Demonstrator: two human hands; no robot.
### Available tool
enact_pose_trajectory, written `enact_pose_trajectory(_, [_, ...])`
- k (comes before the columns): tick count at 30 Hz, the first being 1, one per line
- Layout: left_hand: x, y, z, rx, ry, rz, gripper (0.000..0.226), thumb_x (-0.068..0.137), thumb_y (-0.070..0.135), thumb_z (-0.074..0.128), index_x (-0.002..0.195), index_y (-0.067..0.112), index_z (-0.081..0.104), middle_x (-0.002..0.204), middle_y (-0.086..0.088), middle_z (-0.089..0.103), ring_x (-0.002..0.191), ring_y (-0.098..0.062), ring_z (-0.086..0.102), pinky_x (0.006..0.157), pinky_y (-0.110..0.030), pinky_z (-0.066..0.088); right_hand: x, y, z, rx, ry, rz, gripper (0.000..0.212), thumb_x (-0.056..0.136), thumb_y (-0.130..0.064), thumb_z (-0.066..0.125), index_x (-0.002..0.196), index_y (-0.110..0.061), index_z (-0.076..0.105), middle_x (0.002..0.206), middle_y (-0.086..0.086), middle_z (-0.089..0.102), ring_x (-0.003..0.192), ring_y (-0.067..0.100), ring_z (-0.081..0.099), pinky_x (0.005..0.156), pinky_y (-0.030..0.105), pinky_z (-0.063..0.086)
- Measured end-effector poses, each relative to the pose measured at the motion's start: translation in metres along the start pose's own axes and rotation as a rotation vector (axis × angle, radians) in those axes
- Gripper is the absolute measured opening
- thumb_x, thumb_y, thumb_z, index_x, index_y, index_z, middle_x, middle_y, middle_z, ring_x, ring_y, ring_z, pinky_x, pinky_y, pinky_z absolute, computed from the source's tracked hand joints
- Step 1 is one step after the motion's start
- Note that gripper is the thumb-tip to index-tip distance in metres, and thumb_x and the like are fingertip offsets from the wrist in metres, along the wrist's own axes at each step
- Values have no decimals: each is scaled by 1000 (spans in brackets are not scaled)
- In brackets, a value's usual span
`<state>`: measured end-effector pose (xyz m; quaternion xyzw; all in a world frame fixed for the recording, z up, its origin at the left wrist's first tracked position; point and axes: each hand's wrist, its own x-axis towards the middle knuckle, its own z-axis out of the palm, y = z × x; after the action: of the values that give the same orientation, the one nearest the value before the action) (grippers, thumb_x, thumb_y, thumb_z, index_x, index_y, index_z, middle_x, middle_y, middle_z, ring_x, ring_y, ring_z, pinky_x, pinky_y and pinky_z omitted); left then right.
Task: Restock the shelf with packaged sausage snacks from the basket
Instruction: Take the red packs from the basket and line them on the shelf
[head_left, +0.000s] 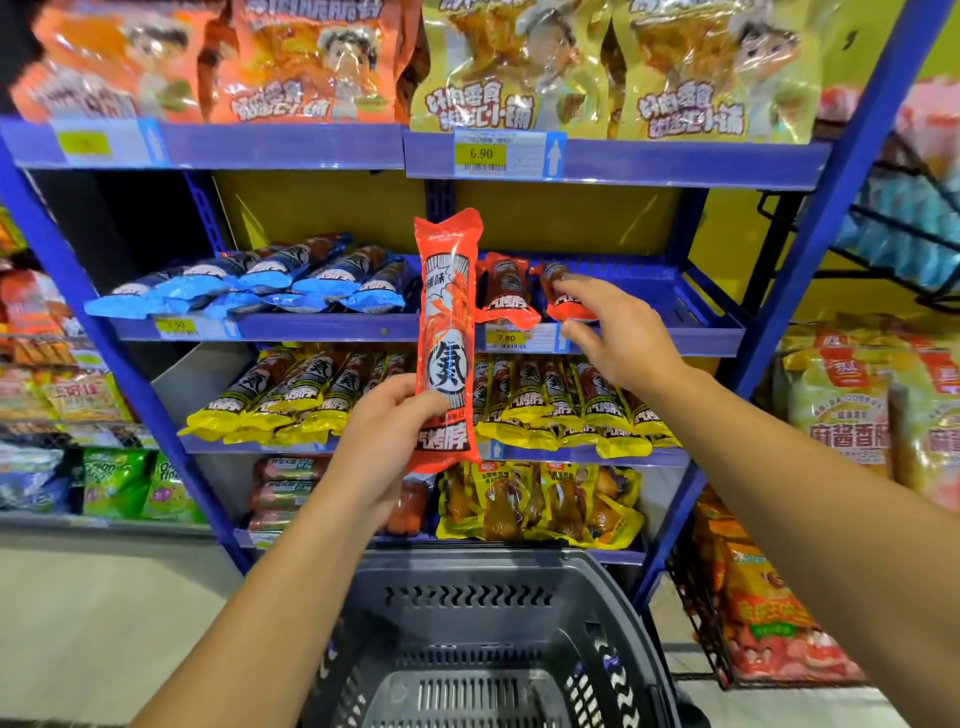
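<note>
Blue shelf (649, 332) ahead; grey basket (483, 613) below on the floor. Left hand (387, 441) grip closed around upright red sausage pack (448, 332). Right hand (610, 332), fingers spread, grip open, touching shelved red pack (563, 304).

- Basket (488, 582): near half cut off at frame's 6 o'clock edge; contents can't tell.
- Red sausage pack (448, 332): lower part behind left hand (387, 436) fingers.
- Price tag at 9 o'clock (175, 326): blurred, digits unreadable.
- Right-hand red pack on shelf (563, 301): partly behind right hand (613, 332); contact unclear.
- Top bags (311, 57): cut off at 12 o'clock.
</note>
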<state>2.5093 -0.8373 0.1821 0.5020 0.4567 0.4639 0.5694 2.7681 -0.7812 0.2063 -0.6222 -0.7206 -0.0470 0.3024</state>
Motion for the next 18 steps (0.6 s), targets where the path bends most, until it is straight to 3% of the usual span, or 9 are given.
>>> enact_pose_trajectory(8, [1, -2, 4, 5, -18, -6, 20, 92, 11, 57, 109, 12, 66, 97, -8, 74, 78, -16, 71, 69, -39, 57, 3, -3, 9, -17, 35, -12, 50, 98, -25, 58, 147, -25, 44, 154, -1, 42, 139, 23, 42, 107, 45, 40])
enact_pose_trajectory(18, [-1, 0, 5, -3, -20, -8, 18, 92, 11, 57, 107, 12, 67, 97, -7, 74, 78, -15, 70, 73, -40, 57, 10, -5, 4, -63, -51, -1, 59, 95, -34, 58, 150, -27, 37, 155, -2, 38, 139, 23, 39, 108, 46, 41])
